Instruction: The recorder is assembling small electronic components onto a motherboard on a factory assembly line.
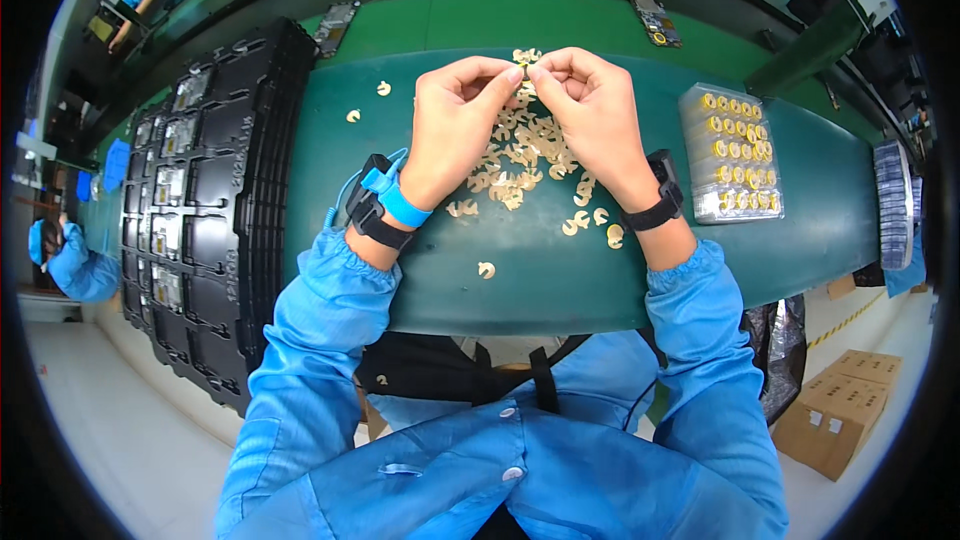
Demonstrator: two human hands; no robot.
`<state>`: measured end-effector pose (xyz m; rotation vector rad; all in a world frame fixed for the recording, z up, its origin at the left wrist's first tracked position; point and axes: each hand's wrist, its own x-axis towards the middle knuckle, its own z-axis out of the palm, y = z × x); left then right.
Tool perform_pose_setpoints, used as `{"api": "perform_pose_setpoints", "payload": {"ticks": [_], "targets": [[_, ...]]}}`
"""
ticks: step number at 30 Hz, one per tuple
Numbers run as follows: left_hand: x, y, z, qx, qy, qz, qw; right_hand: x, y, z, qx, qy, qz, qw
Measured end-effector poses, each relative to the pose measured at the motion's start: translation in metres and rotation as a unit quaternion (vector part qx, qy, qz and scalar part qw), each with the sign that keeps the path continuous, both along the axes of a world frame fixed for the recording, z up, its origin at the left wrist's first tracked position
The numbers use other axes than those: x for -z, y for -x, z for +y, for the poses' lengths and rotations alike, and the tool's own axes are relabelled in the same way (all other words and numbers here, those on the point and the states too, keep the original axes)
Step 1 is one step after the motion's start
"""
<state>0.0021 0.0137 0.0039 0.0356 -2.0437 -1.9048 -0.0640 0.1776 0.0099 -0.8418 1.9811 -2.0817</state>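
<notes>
My left hand (pixel 455 120) and my right hand (pixel 592 115) meet at the fingertips above the far side of the green work mat (pixel 560 295). Thumb and forefinger are pinched together on each. A small yellowish piece (pixel 524 66) shows between the fingertips, mostly hidden by them. Below and between the hands spreads a loose heap of small cream C-shaped pieces (pixel 518 148). A few strays lie apart from it, among them a single C-shaped piece (pixel 486 270) nearer to me. To the right, a clear plastic tray (pixel 703 208) holds rows of round yellow-rimmed parts.
A tall stack of black moulded trays (pixel 215 180) stands left of the mat. Two circuit boards, one at the back left (pixel 336 28) and one at the back right (pixel 655 18), lie beyond it. Cardboard boxes (pixel 835 425) stand on the floor at right. Other people work farther off.
</notes>
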Motion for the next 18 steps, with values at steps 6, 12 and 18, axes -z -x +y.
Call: {"api": "perform_pose_setpoints", "payload": {"ticks": [6,12,18], "targets": [[-0.022,0.028,-0.071,-0.171,0.136,0.024,0.976,0.01,0.01,0.007,0.063,0.043,-0.005,0.997],[0.023,0.092,-0.197,-0.316,0.599,-0.127,0.725,-0.003,-0.009,-0.008,0.036,-0.043,0.065,0.996],[0.05,0.116,-0.185,-0.319,0.643,-0.203,0.666,0.017,-0.011,0.003,0.035,-0.029,0.073,0.996]]}}
